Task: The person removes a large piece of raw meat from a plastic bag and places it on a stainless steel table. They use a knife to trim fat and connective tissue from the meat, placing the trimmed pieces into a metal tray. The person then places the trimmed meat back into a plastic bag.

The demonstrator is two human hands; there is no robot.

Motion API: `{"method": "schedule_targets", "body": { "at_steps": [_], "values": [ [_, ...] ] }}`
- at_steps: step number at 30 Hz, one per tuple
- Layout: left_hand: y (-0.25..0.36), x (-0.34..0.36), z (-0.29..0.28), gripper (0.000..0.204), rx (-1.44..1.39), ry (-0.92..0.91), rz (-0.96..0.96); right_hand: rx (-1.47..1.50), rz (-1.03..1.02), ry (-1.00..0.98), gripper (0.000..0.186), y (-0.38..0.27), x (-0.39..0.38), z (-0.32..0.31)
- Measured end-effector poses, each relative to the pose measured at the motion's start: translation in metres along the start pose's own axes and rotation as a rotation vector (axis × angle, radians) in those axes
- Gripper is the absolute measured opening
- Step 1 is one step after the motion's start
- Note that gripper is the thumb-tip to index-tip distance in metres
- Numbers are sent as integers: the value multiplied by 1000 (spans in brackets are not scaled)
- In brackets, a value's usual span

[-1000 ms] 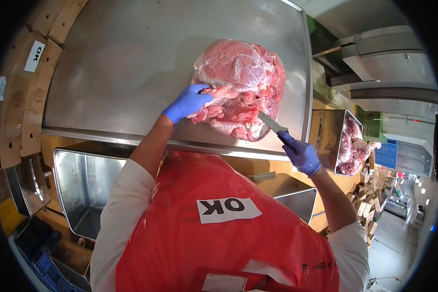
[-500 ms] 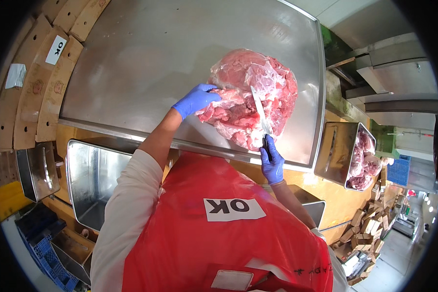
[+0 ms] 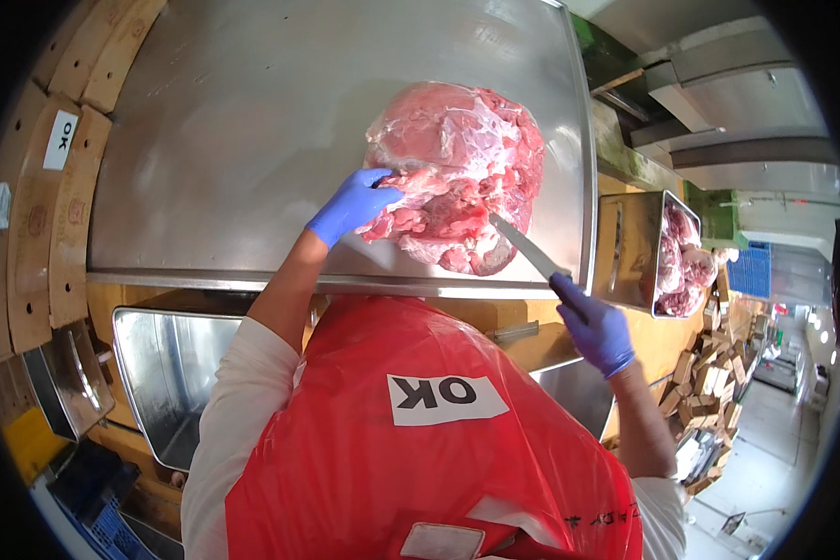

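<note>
A large slab of raw meat (image 3: 453, 149), pink with white fat and membrane, lies near the front edge of the steel table (image 3: 224, 140). My left hand (image 3: 353, 205), in a blue glove, grips the ragged left edge of this meat, the fingertips partly hidden in it. In my right hand (image 3: 595, 329), also gloved in blue, is a knife (image 3: 525, 246) with a dark handle. Its blade points up and left, the tip at the meat's lower right side. The right hand itself is past the table's front edge, closed round the handle.
Steel bins stand below the table: an open one (image 3: 173, 373) at left, another holding meat (image 3: 679, 261) at right. Cardboard boxes (image 3: 51, 187) line the left side. Wooden pieces (image 3: 705, 373) are heaped on the right. A raised rim (image 3: 271, 283) edges the table.
My right hand has drawn the knife right and toward me, off the top of the meat. The left hand keeps its hold. The whole view has shifted slightly.
</note>
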State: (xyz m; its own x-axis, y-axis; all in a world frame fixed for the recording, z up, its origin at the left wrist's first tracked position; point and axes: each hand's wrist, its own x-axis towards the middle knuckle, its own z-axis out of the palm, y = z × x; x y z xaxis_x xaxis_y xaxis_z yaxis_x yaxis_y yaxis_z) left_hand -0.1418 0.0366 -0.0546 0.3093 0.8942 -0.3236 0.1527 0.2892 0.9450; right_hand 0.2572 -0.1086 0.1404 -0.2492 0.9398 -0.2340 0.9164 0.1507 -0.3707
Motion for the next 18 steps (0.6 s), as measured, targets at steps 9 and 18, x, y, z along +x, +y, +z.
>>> {"method": "schedule_targets", "body": {
  "at_steps": [9, 18],
  "values": [
    [-2, -4, 10, 40, -70, -13, 7, -293, 2, 59, 53, -27, 7, 54],
    [18, -15, 15, 31, -192, -19, -68, 56, -46, 338, 58, 26, 2, 144]
  ]
}}
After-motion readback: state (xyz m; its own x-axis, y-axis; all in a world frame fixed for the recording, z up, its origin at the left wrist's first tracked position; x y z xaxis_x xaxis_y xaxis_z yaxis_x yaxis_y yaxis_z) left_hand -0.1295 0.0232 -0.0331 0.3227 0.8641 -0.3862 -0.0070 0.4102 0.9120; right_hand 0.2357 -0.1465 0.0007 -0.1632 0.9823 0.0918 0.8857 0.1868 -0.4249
